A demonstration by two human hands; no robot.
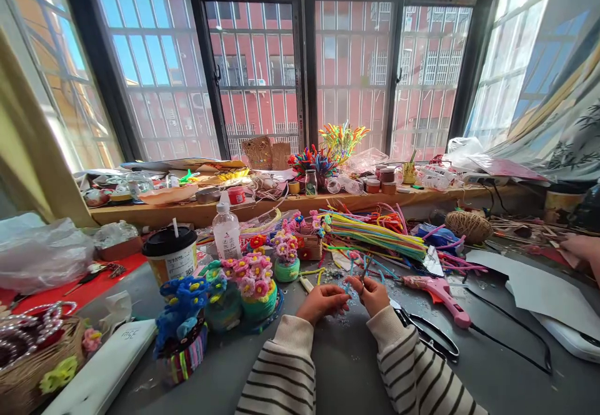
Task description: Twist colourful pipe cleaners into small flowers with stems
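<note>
My left hand is closed in a pinch over the grey table. Between its fingertips is a short piece of light blue pipe cleaner. Close beside it on the right, my right hand is wrapped round small metal scissors, whose blades point up and away from me. Fine blue fluff is scattered on the tabletop under and around both hands. Pink and blue pipe-cleaner pieces lie just beyond the fingers. To the left stand pots of fuzzy flowers, one pink and one blue.
A pink glue gun with a black cord and large black-handled scissors lie to the right. Behind are bundled pipe cleaners, a water bottle and a lidded cup. Another person's hand shows at the far right.
</note>
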